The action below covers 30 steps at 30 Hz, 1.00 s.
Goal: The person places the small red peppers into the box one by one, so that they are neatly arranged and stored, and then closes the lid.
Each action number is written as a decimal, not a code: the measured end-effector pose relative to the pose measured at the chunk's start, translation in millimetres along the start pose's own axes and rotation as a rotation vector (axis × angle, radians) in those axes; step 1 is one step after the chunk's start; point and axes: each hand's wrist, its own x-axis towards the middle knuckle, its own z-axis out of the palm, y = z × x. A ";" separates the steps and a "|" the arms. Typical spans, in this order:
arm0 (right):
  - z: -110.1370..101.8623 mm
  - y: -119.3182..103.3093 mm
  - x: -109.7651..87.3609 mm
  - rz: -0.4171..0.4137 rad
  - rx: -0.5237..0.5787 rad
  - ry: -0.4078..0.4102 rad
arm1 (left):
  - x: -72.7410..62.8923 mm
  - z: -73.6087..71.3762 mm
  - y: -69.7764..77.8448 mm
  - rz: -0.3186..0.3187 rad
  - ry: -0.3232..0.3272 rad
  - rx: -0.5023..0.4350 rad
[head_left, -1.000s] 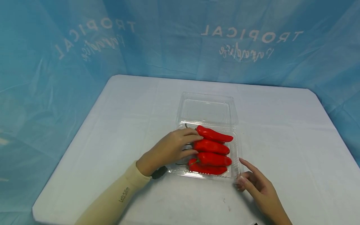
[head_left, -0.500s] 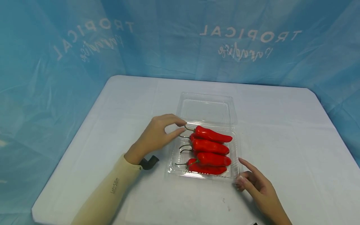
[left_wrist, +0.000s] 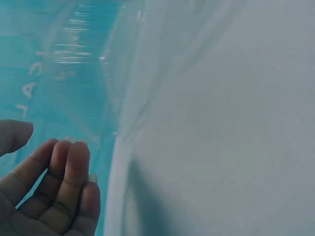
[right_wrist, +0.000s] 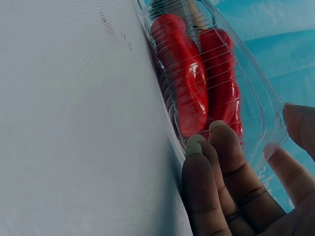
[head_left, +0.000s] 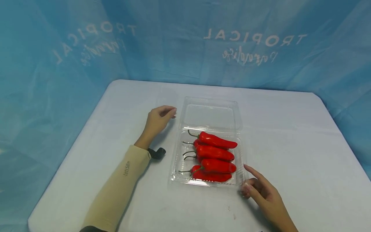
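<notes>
A clear plastic clamshell container (head_left: 178, 175) lies with its lid (head_left: 210, 114) folded back on the white table. Several red peppers (head_left: 215, 153) with thin curved stems are stacked in its base, all stems pointing left. My left hand (head_left: 160, 120) hovers left of the lid, apart from it, with nothing held; in the left wrist view its fingers (left_wrist: 74, 172) are loosely bent and the thumb stands away. At the container's near right corner, my right hand (head_left: 265, 196) holds the rim between thumb and fingers; the right wrist view shows the thumb (right_wrist: 301, 125) on that corner.
The white table (head_left: 292, 145) has rounded far corners. Blue sheeting (head_left: 174, 42) with mirrored lettering hangs behind and beside it. A black strap piece (head_left: 157, 153) sticks out from the left wrist, beside a cream sleeve (head_left: 116, 193).
My left hand has withdrawn from over the peppers, moving left and then up beside the lid, uncovering the stems. The right hand stays at the container's corner.
</notes>
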 end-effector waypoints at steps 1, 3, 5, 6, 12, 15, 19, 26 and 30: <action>0.7 0.4 -1.1 0.000 0.002 -0.004 | 1.7 2.4 -1.7 -0.029 -0.020 0.005; 1.9 0.5 -3.1 0.007 0.003 -0.009 | 3.7 6.8 -4.0 -0.078 -0.062 0.007; 2.4 -0.1 -5.3 0.001 -0.010 -0.006 | 4.1 9.8 -5.2 -0.109 -0.091 0.000; 2.5 -0.5 -6.3 0.004 -0.015 -0.001 | 4.0 10.7 -5.2 -0.114 -0.101 0.000; 2.1 -2.4 -10.5 -0.019 -0.036 0.006 | 2.4 10.5 -1.9 -0.070 -0.120 0.006; 2.7 -2.5 -11.6 -0.017 -0.034 0.004 | 1.1 9.3 1.1 -0.041 -0.104 0.000; 4.5 -3.5 -10.8 -0.008 -0.031 0.005 | -1.0 6.9 6.8 0.025 -0.053 -0.032; 5.6 -3.1 -5.4 -0.007 -0.034 0.005 | -5.2 -1.9 19.1 0.202 0.016 -0.117; 4.9 0.7 -0.6 -0.026 -0.009 -0.015 | -13.7 -11.5 25.6 0.261 0.011 -0.153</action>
